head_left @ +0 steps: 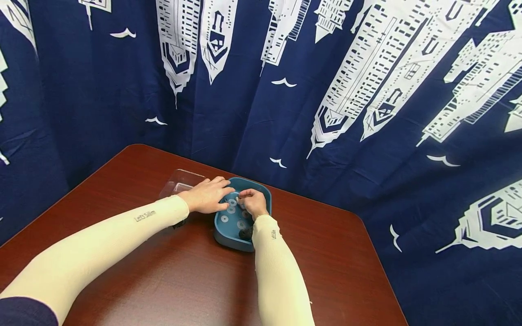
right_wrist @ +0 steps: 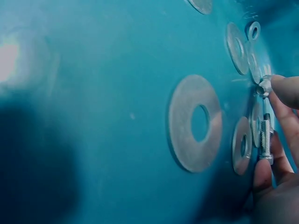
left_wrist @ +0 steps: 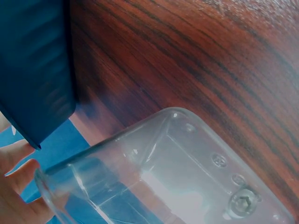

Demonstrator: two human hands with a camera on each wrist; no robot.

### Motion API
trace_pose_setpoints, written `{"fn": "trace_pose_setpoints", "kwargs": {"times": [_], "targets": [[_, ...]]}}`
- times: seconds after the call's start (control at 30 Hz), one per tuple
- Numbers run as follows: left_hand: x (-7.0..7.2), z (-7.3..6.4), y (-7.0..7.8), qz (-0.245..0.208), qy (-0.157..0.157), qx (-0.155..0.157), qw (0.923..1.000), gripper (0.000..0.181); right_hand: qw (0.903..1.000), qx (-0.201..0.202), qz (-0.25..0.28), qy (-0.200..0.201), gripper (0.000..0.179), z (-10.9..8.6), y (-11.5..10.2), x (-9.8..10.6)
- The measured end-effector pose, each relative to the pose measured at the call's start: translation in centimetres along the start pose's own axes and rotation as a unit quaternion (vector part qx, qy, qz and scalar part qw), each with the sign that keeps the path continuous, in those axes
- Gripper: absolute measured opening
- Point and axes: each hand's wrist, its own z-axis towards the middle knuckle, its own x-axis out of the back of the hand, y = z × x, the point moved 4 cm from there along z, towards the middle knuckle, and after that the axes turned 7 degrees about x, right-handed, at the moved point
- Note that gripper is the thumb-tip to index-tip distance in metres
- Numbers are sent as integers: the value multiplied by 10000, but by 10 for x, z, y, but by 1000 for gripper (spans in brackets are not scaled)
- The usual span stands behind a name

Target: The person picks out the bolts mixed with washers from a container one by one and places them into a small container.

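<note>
Over the left rim of a blue tray [head_left: 232,244] my left hand [head_left: 209,194] reaches with its fingers extended; nothing is seen in its grasp. In the left wrist view, those fingers [left_wrist: 18,177] lie beside the tray's edge. Inside the tray, my right hand [head_left: 253,203] pinches a small shiny metal bolt [right_wrist: 265,86] between its fingertips. Another threaded bolt [right_wrist: 266,140] is by the lower fingers of that hand; whether they hold it I cannot tell. Flat washers lie around, a large washer [right_wrist: 194,123] being nearest the camera.
A clear plastic container [head_left: 179,179] stands left of the tray, behind my left wrist. A small metal part [left_wrist: 243,203] shows at its corner. Something dark [head_left: 246,233] lies in the tray's near right corner. A blue patterned curtain [head_left: 228,113] hangs behind the brown table [head_left: 163,280].
</note>
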Motion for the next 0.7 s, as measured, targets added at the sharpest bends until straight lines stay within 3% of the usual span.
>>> {"fn": "trace_pose_setpoints", "kwargs": {"times": [0.2,0.7], "targets": [[0,2,3,24,-45,-61,10000,58,9991,15,-370,221,18,-2,3,0],[-1,1,-1,-46,-15,27,10000,57,9951,220,-894,347,18,2,-2,-8]]}}
